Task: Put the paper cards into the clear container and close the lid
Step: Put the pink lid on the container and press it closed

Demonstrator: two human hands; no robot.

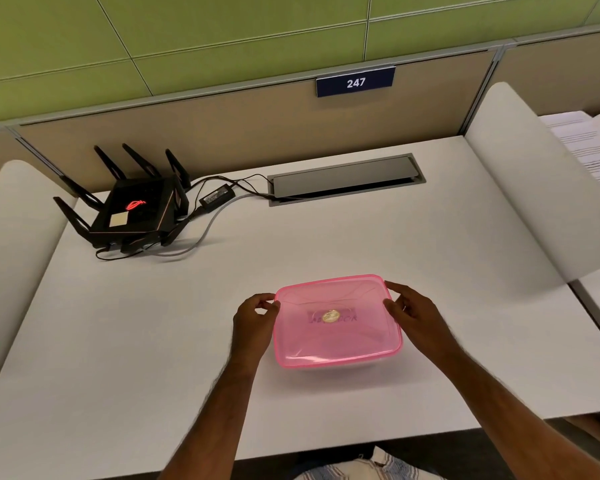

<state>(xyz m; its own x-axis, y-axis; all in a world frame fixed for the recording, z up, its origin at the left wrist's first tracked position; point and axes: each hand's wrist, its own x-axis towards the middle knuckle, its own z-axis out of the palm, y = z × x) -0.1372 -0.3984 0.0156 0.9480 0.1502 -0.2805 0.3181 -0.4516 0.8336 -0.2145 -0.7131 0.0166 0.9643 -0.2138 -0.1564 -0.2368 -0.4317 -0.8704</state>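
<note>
The clear container sits on the white tabletop, near its front edge, with the pink lid lying on top. The left hand pinches the lid's left edge with curled fingers. The right hand grips the right edge between thumb and fingers. A black router stands well apart at the rear left.

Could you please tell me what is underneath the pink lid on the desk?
The pink lid covers the clear container, which shows only as a thin strip along the near edge. Through the tinted plastic only faint lines appear; whether cards lie inside cannot be told.
</note>
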